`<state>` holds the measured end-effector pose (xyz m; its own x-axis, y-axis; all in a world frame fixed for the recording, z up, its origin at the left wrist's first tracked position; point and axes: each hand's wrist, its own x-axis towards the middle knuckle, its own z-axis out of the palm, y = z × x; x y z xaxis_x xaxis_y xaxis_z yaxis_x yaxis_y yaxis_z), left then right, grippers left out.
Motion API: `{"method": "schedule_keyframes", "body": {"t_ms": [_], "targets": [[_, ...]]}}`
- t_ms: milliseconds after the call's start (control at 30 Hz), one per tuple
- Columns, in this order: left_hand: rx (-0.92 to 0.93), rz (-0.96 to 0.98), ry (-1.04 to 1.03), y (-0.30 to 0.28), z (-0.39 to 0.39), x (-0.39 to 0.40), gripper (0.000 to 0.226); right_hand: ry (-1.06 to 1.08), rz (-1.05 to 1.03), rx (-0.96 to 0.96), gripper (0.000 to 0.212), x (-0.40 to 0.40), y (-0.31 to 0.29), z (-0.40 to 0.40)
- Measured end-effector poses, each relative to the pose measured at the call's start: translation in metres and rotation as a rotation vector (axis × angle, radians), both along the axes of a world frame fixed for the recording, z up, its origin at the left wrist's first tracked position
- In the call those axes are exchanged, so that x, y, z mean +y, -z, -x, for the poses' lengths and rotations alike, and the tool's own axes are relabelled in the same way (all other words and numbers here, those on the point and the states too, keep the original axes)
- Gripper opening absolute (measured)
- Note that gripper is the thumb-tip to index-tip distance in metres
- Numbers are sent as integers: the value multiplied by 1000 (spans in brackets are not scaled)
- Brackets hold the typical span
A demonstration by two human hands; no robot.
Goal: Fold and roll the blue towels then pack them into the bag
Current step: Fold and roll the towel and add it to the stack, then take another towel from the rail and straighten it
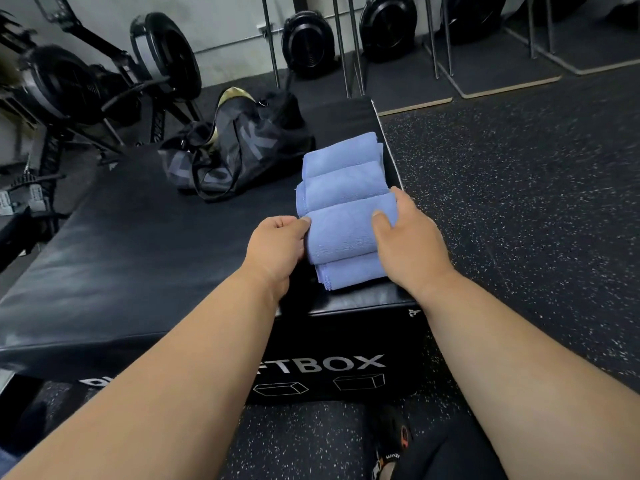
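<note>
1. A black padded box (121,244) carries everything; its front face shows the letters "FTBOX" and two small box outlines.
2. Three blue towels lie in a row along the right edge of the box top, running from the near right corner toward the far edge.
3. The nearest towel (346,237) is partly rolled, with a flat folded tail sticking out toward the near edge of the box.
4. The left hand (277,244) holds the left end of that roll, fingers curled and thumb tip pressed onto the cloth: its grip pinches the towel.
5. The right hand (405,237) lies over the right end of the same roll, thumb on top and fingers curved down over the far right side: its grip wraps the towel.
6. The middle towel (343,190) is a finished roll touching the near one on its far side.
7. The far towel (341,154) is rolled too and touches the middle one, close to the right edge.
8. A black bag (239,147) with grey lettering sits toward the far edge of the box, just left of the towels; its top gapes and shows a tan lining.
9. Beyond the far edge stand black exercise machines (104,71) and metal rack legs on dark speckled floor (519,202).
10. A shoe (388,441) shows on the floor below the near edge of the box.
</note>
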<state>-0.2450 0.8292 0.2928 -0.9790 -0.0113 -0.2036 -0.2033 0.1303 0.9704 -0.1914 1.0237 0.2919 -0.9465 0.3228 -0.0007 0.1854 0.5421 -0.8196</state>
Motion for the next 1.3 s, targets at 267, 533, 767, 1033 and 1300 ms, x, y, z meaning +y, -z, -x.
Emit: {"method": "schedule_keyframes", "body": {"t_ms": [267,533,767,1033,1300], "targets": [[39,-58,-37,3,1,4,48,24,-77,119,56,-2,0,1],[-33,73,32,3,6,8,38,35,-125,-3,61,-4,7,12],[-4,129,-1,-4,-4,-4,50,171,-383,212,62,-21,-10,3],[-5,145,-81,-19,-38,-56,20,-256,-153,399,39,-110,-17,-29],[-155,202,-302,19,-83,-181,13,-591,-139,151,53,-199,3,-49]]}}
